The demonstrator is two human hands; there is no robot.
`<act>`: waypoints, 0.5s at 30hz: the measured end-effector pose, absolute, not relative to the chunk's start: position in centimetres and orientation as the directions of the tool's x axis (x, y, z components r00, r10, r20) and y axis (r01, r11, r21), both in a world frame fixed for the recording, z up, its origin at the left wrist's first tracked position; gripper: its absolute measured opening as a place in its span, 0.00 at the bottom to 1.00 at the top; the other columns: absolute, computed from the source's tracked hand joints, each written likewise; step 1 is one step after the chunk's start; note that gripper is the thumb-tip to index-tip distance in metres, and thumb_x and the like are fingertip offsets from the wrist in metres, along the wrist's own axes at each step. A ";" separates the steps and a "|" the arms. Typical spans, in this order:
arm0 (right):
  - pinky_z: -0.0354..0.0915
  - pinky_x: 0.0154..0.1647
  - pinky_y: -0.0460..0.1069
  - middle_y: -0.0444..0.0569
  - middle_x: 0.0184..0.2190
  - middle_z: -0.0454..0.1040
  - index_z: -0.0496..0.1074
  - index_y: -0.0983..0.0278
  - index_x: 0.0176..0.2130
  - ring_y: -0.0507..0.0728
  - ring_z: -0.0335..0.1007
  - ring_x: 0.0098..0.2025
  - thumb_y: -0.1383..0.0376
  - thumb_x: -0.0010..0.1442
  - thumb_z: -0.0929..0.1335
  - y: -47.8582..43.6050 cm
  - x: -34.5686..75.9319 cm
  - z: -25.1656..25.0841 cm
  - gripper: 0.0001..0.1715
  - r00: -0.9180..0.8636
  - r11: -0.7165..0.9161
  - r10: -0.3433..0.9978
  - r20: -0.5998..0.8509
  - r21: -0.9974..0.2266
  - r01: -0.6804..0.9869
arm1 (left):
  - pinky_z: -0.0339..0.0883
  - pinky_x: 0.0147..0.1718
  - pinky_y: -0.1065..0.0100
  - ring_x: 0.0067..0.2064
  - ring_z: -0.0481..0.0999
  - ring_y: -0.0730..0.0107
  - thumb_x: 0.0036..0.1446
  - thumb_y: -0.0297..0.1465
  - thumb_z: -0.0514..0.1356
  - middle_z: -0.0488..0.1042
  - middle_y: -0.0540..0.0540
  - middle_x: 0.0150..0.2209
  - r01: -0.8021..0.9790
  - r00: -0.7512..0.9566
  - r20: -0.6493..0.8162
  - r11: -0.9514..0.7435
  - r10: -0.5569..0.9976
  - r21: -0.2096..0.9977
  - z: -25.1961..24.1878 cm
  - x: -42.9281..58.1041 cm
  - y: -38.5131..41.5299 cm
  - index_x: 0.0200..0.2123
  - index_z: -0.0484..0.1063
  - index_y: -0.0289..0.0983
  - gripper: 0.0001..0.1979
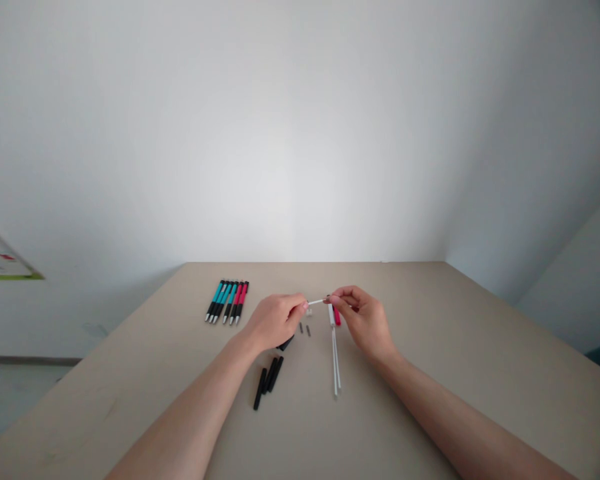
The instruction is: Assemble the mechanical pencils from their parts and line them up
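Between my two hands stretches a thin white pen refill (317, 303), lying almost level above the table. My left hand (277, 320) is closed around its left end. At the other end, the thumb and fingers of my right hand (363, 320) pinch the tip; a small dark piece seems to be there, too small to make out. Below lie two small grey springs (309, 331) and some tiny whitish pieces (309, 312). Beside my right hand are a white pen barrel (331, 316) and a partly covered red barrel (337, 317). Two more white refills (336, 363) point toward me.
Several black tubular grips (269, 380) lie near my left forearm, with more black parts (285, 343) partly under my left hand. A row of teal and red pens (227, 303) rests at the left. The beige table (405, 287) meets a white wall behind.
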State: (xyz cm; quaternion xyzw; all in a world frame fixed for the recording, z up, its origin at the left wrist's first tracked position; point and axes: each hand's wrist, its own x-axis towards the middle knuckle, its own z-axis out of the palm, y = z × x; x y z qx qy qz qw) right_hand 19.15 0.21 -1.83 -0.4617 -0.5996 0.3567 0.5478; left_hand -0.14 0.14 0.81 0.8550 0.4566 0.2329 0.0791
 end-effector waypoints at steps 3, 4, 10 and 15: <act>0.63 0.26 0.46 0.51 0.30 0.78 0.69 0.65 0.31 0.53 0.69 0.26 0.55 0.55 0.68 0.1 19.1 -1.7 0.14 0.028 0.323 0.943 0.331 -0.934 0.149 | 0.50 0.25 0.72 0.23 0.61 0.74 0.64 0.34 0.45 0.62 0.53 0.20 0.744 0.471 0.327 -0.568 0.819 0.351 0.9 -0.1 0.1 0.25 0.63 0.38 0.16; 0.63 0.27 0.46 0.51 0.30 0.78 0.69 0.65 0.31 0.54 0.70 0.27 0.55 0.55 0.68 0.0 19.2 -1.6 0.15 0.030 0.325 0.943 0.332 -0.934 0.147 | 0.50 0.25 0.72 0.23 0.61 0.74 0.64 0.34 0.45 0.62 0.53 0.19 0.745 0.469 0.328 -0.567 0.820 0.351 0.9 -0.1 0.0 0.25 0.63 0.38 0.16; 0.63 0.25 0.46 0.52 0.29 0.78 0.69 0.65 0.31 0.55 0.71 0.28 0.53 0.55 0.68 0.0 19.1 -1.5 0.17 0.029 0.320 0.945 0.327 -0.937 0.139 | 0.51 0.25 0.71 0.23 0.61 0.73 0.64 0.34 0.45 0.65 0.52 0.20 0.751 0.467 0.323 -0.562 0.823 0.348 0.9 -0.1 0.0 0.26 0.66 0.39 0.17; 0.62 0.25 0.46 0.51 0.28 0.77 0.71 0.66 0.31 0.52 0.65 0.24 0.53 0.54 0.68 0.1 18.9 -1.7 0.17 -0.027 0.308 0.951 0.308 -0.936 0.172 | 0.52 0.27 0.72 0.24 0.64 0.72 0.64 0.34 0.45 0.67 0.52 0.21 0.744 0.475 0.331 -0.573 0.815 0.343 0.7 0.0 0.0 0.27 0.67 0.39 0.17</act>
